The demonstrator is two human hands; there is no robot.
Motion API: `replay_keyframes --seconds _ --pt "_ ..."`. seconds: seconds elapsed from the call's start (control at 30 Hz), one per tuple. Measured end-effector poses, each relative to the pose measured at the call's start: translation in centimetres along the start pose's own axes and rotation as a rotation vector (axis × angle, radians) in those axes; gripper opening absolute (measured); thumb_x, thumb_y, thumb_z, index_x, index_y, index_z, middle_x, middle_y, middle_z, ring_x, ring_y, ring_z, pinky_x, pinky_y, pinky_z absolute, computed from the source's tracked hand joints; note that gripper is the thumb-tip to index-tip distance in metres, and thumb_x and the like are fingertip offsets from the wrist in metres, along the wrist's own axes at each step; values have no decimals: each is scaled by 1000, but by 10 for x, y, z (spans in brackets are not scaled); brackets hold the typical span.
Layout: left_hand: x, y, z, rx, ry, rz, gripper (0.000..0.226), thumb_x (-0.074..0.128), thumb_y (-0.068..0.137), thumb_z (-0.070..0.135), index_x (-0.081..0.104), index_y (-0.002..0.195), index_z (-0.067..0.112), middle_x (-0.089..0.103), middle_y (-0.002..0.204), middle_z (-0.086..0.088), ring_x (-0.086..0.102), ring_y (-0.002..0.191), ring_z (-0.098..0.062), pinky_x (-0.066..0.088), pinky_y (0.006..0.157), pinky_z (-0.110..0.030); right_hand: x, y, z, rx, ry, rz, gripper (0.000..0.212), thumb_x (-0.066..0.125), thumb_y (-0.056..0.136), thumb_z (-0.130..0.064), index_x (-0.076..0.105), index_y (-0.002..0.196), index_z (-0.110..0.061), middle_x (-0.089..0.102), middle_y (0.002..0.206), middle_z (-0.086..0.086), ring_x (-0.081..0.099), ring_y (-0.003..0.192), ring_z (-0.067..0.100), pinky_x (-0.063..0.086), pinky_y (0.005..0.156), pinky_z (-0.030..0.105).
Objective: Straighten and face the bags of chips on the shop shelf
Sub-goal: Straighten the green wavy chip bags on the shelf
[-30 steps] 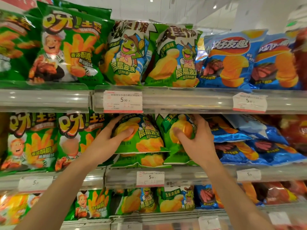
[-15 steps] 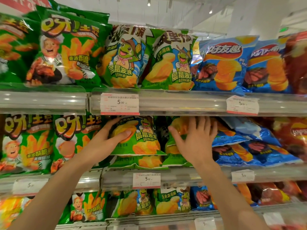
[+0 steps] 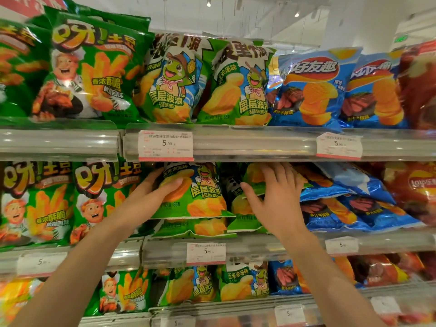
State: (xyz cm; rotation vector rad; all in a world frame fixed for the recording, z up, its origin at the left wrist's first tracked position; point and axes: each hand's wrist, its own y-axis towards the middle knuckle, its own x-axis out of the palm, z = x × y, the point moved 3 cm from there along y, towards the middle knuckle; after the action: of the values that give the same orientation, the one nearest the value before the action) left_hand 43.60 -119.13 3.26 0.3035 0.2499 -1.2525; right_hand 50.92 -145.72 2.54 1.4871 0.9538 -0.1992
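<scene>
On the upper shelf in front of me, the green fries bag (image 3: 94, 69) at the upper left of the frame reads "呀!土豆" and "香浓酥脆". The turtle bag (image 3: 173, 83) beside it reads "层层波浪 超酥脆". The blue bag (image 3: 311, 86) at the upper right carries "好友趣". The price tag (image 3: 165, 145) on the upper rail shows "5.90". In mid-frame, the green bag (image 3: 200, 192) that I grip shows "层层波浪", "玉米浓汤味" and "65克". The lower price tag (image 3: 206, 253) reads "5.90". Other tags are too blurred to read.

Green turtle-print bag (image 3: 195, 192) (yellow chips), blue bags (image 3: 368, 208), white-red price tag (image 3: 205, 253).
</scene>
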Motion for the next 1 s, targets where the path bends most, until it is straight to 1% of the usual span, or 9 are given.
replay_keyframes --seconds 0.07,0.13,0.27,0.4,0.5,0.63,0.73,0.87,1.0 --pt "3 -7 3 76 16 16 76 63 85 56 29 151 44 44 133 17 44 126 -12 35 102 -29 -11 -5 -13 34 186 -28 47 49 96 -57 62 120 -18 59 119 1 55 112 22 46 94 39" --pt "4 -16 2 118 2 -31 80 67 79 55 30 150 47 47 129 21 50 121 -6 43 98 -24 -15 -8 -29 165 425 -233 51 49 96 -60 59 127 -21 63 109 -8 61 100 12 51 85 34" --pt "1 -35 -4 140 7 -150 83 72 77 44 26 145 53 45 115 31 57 94 15 52 69 -9 -8 -11 -54 348 583 -578 84 43 88 -76 37 149 -18 63 121 -5 59 113 17 45 90 32" --pt "-5 -43 -11 108 -37 -187 91 75 69 55 26 145 52 51 121 28 60 103 8 53 83 -19 -6 -24 -61 394 676 -586 83 56 88 -67 30 152 -21 56 98 -24 56 97 6 43 73 18" --pt "-6 -44 -13 53 -87 -120 80 69 68 70 37 139 50 62 122 21 64 104 0 54 90 -30 -4 -38 -68 391 752 -589 95 65 80 -69 23 155 -29 62 120 -15 61 111 8 52 93 28" --pt "-12 -51 -17 75 -52 -18 74 68 71 61 44 137 39 66 113 22 67 94 4 54 77 -20 -6 -51 -83 389 807 -625 103 63 69 -80 22 154 -37 58 127 -17 60 117 10 52 102 40" --pt "-36 -57 -27 79 -32 83 74 68 69 64 46 137 42 67 113 23 67 98 1 55 92 -34 -14 -44 -92 362 810 -600 90 53 79 -76 24 153 -36 57 124 -17 57 115 6 48 99 32" --pt "-66 -64 -33 84 -36 185 66 70 76 56 47 135 36 66 112 23 64 91 13 51 85 -25 12 -17 -97 253 492 -494 73 49 94 -63 34 152 -20 46 146 6 47 133 23 41 109 39" --pt "-90 -68 -42 64 -72 244 66 71 69 62 49 128 43 70 111 17 70 98 -8 56 93 -44 58 1 -105 317 186 -768 95 35 93 -74 11 159 -12 23 161 19 32 144 38 29 117 45"
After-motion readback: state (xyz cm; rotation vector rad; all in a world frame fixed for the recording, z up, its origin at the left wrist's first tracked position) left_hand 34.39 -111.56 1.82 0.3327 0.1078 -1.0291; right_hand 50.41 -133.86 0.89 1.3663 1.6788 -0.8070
